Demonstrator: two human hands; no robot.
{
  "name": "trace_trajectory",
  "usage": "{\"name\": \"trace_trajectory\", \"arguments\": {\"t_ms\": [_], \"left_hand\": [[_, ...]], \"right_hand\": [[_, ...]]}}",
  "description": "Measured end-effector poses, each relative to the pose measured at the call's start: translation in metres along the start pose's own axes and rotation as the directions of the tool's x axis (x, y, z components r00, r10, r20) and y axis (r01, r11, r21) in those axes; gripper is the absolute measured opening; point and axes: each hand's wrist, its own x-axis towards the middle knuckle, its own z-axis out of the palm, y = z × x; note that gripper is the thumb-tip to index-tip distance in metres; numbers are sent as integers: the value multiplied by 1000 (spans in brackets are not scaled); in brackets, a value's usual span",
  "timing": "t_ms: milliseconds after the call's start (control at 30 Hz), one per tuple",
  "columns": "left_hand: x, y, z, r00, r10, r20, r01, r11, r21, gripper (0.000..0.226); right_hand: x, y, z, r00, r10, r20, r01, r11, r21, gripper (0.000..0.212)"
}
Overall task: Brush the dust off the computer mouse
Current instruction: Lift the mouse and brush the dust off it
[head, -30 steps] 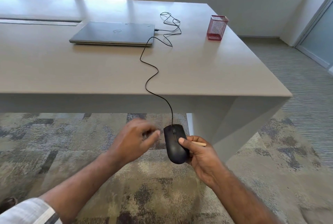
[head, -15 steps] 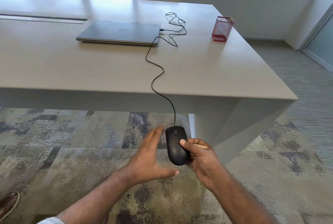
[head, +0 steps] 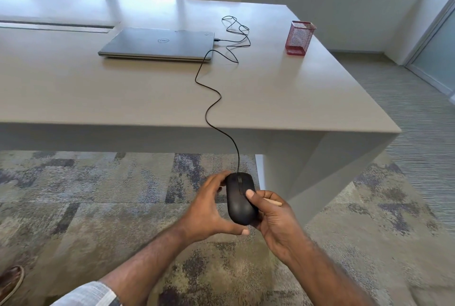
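Black wired mouse [head: 240,198] held in both hands in front of and below the near edge of the tabletop [head: 123,93], over patterned carpet [head: 98,207].
Closed grey laptop [head: 160,44] and red mesh pen cup [head: 300,37] on tabletop; cable [head: 211,106] trailing from laptop over edge to mouse; left hand [head: 209,209] curled round mouse's left side; right hand [head: 270,214] gripping right side, thumb on top, pale wooden stick [head: 273,202] protruding between fingers.

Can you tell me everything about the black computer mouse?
The mouse is plain matte black, plastic-looking, with a scroll wheel near its front. It is held in the air below the table edge, top side up. The right hand grips it, thumb on top; the left hand cups its other side. Its thin black cable runs up over the table to the closed laptop.
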Motion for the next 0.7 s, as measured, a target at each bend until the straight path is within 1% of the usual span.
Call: {"name": "trace_trajectory", "arguments": {"t_ms": [100, 233, 333, 433, 500, 567, 600, 700], "left_hand": [[1, 0, 2, 1000, 25, -12, -25, 1000, -13, 123], [0, -1, 4, 998, 49, -45, -50, 998, -34, 116], [0, -1, 5, 995, 69, -73, -71, 997, -28, 114], [-2, -4, 3, 994, 82, -73, -83, 996, -18, 115], [-3, -5, 2, 994, 80, -68, -81, 997, -8, 116], [-5, -6, 2, 995, 81, -62, -80, 997, 14, 116], [-6, -6, 3, 995, 85, -58, -84, 996, 28, 116], [-9, -8, 3, 993, 102, -52, -99, 993, 69, 116]], "right_hand": [[0, 0, -1, 1000, -15, 7, 15, 1000, -11, 43], [1, -1, -3, 998, -31, 57, 33, 999, -27, 35], [3, -5, -8, 994, -81, 75, 84, 996, -43, 32], [5, -11, -16, 989, -145, 34, 147, 985, -91, 18], [7, -15, -21, 976, -217, -16, 212, 965, -154, 12], [8, -21, -22, 937, -347, -29, 330, 911, -247, 8], [8, -26, -21, 907, -421, -12, 400, 869, -291, 7], [4, -42, -16, 790, -605, 97, 591, 711, -382, 12]]}}
